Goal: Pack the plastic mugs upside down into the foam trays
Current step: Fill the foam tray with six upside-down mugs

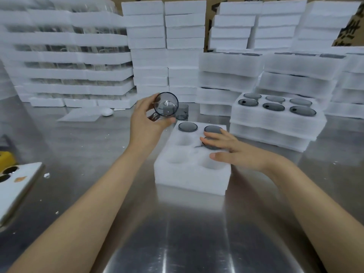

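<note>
The one camera sits on my head, looking forward and down. It is close over the steel table (197, 233). Foam stacks (147, 46) fill the far edge.

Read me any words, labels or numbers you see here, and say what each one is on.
Nothing can be read in full.
Cardboard boxes at the back right: large dark printed characters, cut off and blurred, unreadable.
Cardboard box behind the foam stacks: part of one dark mark, unreadable.
The foam trays, mugs and phone show no text.
</note>
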